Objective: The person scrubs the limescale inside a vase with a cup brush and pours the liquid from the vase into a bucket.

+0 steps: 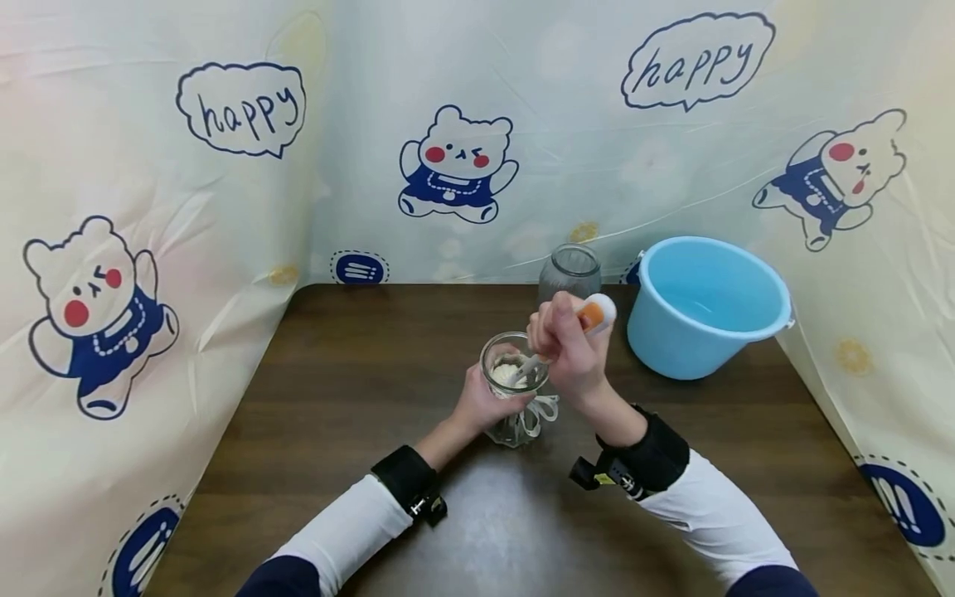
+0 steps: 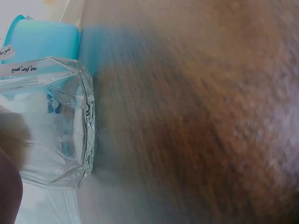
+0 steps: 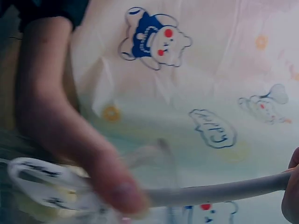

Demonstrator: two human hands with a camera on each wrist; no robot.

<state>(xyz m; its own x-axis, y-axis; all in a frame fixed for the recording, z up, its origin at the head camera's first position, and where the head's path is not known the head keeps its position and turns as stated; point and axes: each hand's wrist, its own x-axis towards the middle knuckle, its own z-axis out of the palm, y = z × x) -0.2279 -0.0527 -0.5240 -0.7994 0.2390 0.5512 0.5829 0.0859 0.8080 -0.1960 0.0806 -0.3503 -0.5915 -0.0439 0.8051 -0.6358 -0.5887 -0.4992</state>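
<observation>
- The left hand [image 1: 488, 405] is wrapped round the ribbon-tied glass jar [image 1: 513, 433], near the middle of the wooden table [image 1: 336, 373].
- The right hand [image 1: 570, 344] clasps the bottle brush [image 1: 601, 310], its pale head inside the jar.
- Scrubbing the interior seems in hand.
- The next stroke likely calls for a firm left hold.

Free tabletop [image 1: 321, 373] left, bucket [image 1: 675, 344] right
</observation>
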